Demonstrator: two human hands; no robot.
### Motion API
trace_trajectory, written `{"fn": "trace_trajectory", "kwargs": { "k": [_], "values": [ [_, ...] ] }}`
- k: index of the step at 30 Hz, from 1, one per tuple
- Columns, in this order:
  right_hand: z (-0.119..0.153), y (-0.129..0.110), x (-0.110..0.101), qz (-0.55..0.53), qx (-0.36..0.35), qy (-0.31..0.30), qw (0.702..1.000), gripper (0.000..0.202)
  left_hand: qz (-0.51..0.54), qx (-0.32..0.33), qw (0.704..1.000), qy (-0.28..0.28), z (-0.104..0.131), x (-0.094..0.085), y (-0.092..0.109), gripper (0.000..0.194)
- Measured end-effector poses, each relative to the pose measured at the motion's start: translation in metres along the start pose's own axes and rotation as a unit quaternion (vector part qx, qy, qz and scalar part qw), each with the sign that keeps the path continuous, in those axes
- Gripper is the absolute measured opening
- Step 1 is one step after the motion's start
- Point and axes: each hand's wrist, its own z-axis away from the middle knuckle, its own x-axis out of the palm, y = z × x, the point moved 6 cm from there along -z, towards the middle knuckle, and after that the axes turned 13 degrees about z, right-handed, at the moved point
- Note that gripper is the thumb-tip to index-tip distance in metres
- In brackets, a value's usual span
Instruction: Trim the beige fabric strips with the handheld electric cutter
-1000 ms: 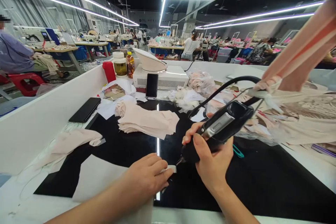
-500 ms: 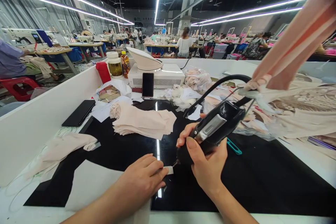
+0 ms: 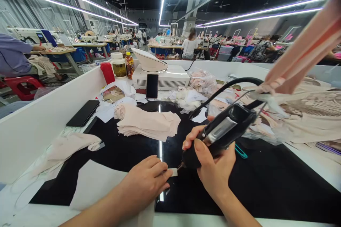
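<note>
My right hand (image 3: 213, 159) is wrapped round a black handheld tool (image 3: 226, 127) with a silver plate on its side. The tool tilts down to the left, its thin tip beside a small pale strip (image 3: 174, 172). My left hand (image 3: 151, 179) pinches the strip's left end against the glossy black surface (image 3: 271, 181). Pink cloth (image 3: 301, 56) and a black cable are tied at the tool's upper end. Behind my hands lies a stack of pale pink fabric pieces (image 3: 146, 122). A white sheet (image 3: 96, 184) lies partly under my left forearm.
A phone (image 3: 152, 86) leans against a white vented box (image 3: 173, 78). Left of it stand a jar (image 3: 118, 65), a bottle and a red cup (image 3: 107, 73). A black case (image 3: 83, 113) lies at left, bagged fabric (image 3: 202, 81) at right. People sit at machines beyond.
The view has shifted slightly, moving most things a little to the right in the picture. My right hand and the tool sit slightly further right; both hands keep their holds.
</note>
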Motion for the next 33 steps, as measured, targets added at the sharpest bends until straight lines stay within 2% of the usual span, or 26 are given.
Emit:
{"fn": "trace_trajectory", "kwargs": {
  "k": [3, 14, 18, 23, 26, 33],
  "values": [
    [0.003, -0.001, -0.002, -0.015, 0.013, 0.0, 1.0, 0.048, 0.004, 0.005, 1.0, 0.011, -0.001, -0.001, 0.0, 0.021],
    [0.008, 0.0, -0.001, -0.007, 0.01, -0.012, 1.0, 0.045, 0.001, 0.002, 1.0, 0.005, -0.003, -0.003, 0.001, 0.018],
    [0.005, 0.0, -0.004, -0.018, 0.011, 0.007, 1.0, 0.05, -0.006, 0.006, 1.0, 0.004, -0.004, -0.002, 0.001, 0.018],
    [0.003, 0.004, 0.001, -0.021, 0.003, -0.003, 1.0, 0.036, -0.004, 0.003, 1.0, 0.0, -0.003, 0.001, 0.0, 0.019],
    [0.004, 0.007, 0.002, -0.013, 0.002, -0.003, 1.0, 0.036, 0.002, -0.002, 1.0, -0.006, -0.003, 0.002, 0.0, 0.021],
    [0.005, 0.005, -0.002, 0.0, 0.012, 0.003, 1.0, 0.05, 0.054, -0.029, 0.998, -0.003, 0.001, -0.011, 0.002, 0.018]
  ]
}}
